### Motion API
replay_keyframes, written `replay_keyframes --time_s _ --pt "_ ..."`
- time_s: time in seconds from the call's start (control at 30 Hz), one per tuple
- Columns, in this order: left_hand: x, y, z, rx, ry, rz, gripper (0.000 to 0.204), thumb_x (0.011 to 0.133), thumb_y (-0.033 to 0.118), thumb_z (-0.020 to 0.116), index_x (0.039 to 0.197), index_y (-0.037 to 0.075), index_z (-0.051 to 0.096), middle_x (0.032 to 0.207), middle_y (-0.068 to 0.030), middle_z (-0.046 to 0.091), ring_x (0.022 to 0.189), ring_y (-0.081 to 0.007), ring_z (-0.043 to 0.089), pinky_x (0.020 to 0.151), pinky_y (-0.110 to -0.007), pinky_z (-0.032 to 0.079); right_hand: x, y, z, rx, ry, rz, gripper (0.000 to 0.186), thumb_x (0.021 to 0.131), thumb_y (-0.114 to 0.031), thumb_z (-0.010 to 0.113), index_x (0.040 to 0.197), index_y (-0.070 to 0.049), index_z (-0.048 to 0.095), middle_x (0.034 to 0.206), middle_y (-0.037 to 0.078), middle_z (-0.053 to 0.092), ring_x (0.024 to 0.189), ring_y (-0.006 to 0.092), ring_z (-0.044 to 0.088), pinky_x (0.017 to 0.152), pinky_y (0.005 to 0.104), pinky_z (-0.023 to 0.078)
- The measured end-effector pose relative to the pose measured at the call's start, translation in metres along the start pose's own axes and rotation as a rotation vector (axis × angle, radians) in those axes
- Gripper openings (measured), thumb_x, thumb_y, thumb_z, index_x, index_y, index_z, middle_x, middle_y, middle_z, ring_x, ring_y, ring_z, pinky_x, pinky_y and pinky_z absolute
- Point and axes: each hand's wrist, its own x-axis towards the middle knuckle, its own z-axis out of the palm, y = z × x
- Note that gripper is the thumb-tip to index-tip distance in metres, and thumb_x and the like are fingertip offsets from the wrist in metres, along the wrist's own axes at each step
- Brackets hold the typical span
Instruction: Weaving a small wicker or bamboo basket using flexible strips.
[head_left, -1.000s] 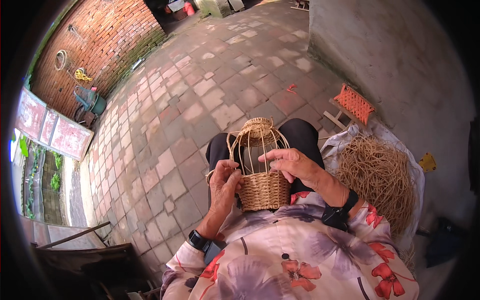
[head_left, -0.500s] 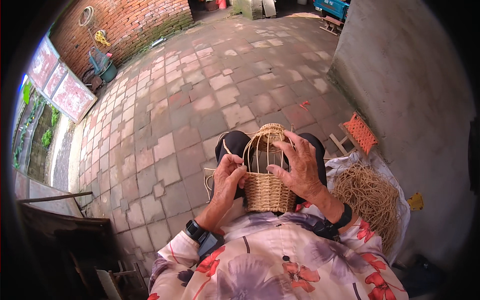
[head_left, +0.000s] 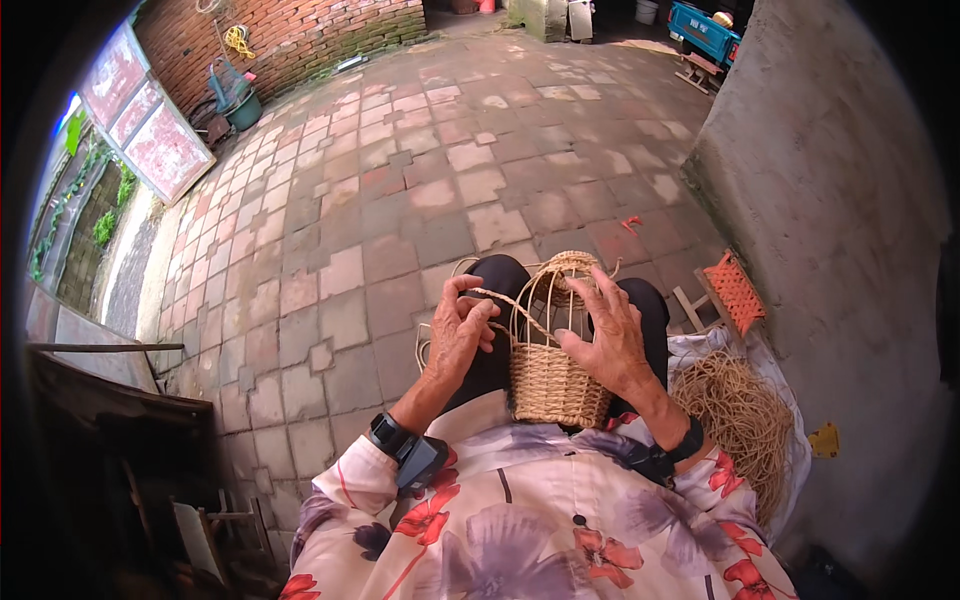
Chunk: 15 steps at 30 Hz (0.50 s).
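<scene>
On my black-clad knees rests a straw-coloured basket, woven below, with upright stakes rising to a coiled part on top. My left hand is at the basket's left, fingers bent on a twisted cord that slants across to the stakes. My right hand is curled on the basket's right side, fingers spread over the stakes and thumb near the woven rim. Loose cord loops hang by my left hand.
A sack holding tangled cord lies at my right beside an orange-webbed stool and a grey wall. Paving stretches ahead to a brick wall, a green tub and a blue vehicle. A metal gate stands far left.
My left hand has risen and now stretches the cord diagonally to the basket. The basket has moved right in view. My right fingers have shifted higher on the stakes.
</scene>
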Motion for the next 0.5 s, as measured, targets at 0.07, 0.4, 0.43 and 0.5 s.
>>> replay_keyframes --time_s 0.07,0.4,0.43,0.5 --pt "-0.006 -0.005 -0.004 0.163 -0.043 0.056 0.027 0.091 0.013 0.058 0.116 0.006 0.050 0.085 -0.0045 0.060 0.062 -0.0067 0.052 0.049 -0.020 0.046 -0.001 -0.001 0.000 0.026 0.003 0.022 0.070 0.072 -0.029 0.070 0.136 -0.016 0.044 0.143 0.017 0.035 0.131 0.0336 0.036 0.101 0.0514 0.031" --pt "-0.005 0.015 0.050 0.651 -0.163 0.538 0.022 0.083 0.014 0.065 0.104 0.009 0.065 0.079 -0.0069 0.067 0.060 -0.0178 0.061 0.058 -0.031 0.049 -0.007 -0.001 -0.002 0.077 0.085 0.014 0.072 0.069 -0.019 0.070 0.136 -0.016 0.043 0.142 0.015 0.038 0.130 0.0325 0.041 0.100 0.0520 0.032" --pt "-0.003 0.016 0.056 0.724 -0.168 0.541 0.022 0.082 0.016 0.065 0.103 0.010 0.066 0.079 -0.0087 0.068 0.064 -0.0224 0.064 0.060 -0.034 0.050 -0.008 -0.002 -0.005 0.055 0.111 -0.016 0.072 0.069 -0.017 0.069 0.136 -0.016 0.042 0.141 0.015 0.039 0.129 0.0324 0.042 0.100 0.0523 0.032" --pt "0.000 0.028 0.069 0.904 -0.173 0.505 0.023 0.081 0.020 0.063 0.103 0.014 0.066 0.078 -0.0134 0.068 0.073 -0.0307 0.068 0.064 -0.042 0.052 -0.009 -0.002 -0.007 0.033 0.143 -0.040 0.072 0.070 -0.015 0.069 0.136 -0.016 0.042 0.141 0.015 0.040 0.128 0.0323 0.043 0.100 0.0526 0.032"
